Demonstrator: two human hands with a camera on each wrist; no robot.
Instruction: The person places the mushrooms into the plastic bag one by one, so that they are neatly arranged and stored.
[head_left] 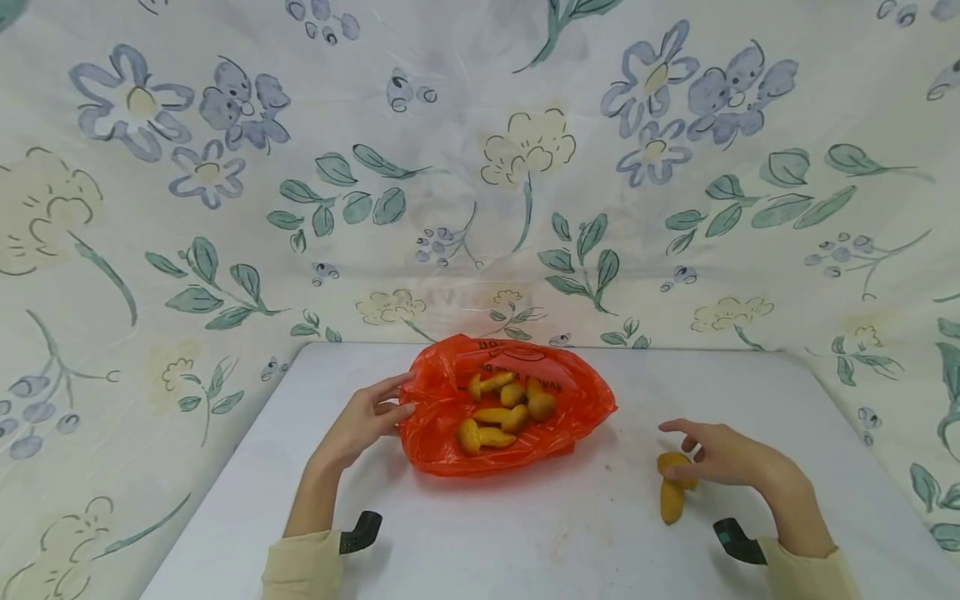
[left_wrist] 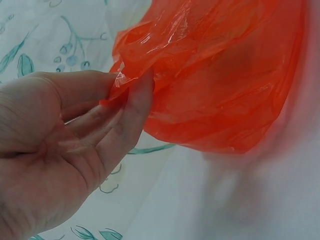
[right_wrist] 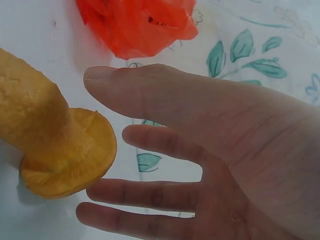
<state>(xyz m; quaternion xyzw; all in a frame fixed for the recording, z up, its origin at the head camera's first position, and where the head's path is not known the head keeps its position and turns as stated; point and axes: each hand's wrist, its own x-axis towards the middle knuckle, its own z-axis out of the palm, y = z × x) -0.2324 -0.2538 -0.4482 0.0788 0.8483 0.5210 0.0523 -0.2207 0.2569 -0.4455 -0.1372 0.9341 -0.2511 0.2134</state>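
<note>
A thin red plastic bag (head_left: 442, 462) lies on the table with its mouth spread, showing several yellow-brown mushrooms (head_left: 495, 437) inside. At the bag's left edge, my left hand (head_left: 363, 425) pinches the crumpled film between thumb and fingers; the left wrist view shows this hold on the bag (left_wrist: 210, 95) closely. Over on the right, a single yellow mushroom (head_left: 672, 502) lies on the table, its stem toward me. My right hand (head_left: 723, 454) is beside its cap, fingers extended and spread. In the right wrist view, the fingertips are close to the mushroom (right_wrist: 65, 150); contact is unclear.
The white table (head_left: 525, 533) carries faint brown smudges between the bag and the right hand. A floral-patterned cloth (head_left: 465, 167) stands behind and at both sides. Dark wrist-worn devices (head_left: 738, 542) jut inward from both cuffs.
</note>
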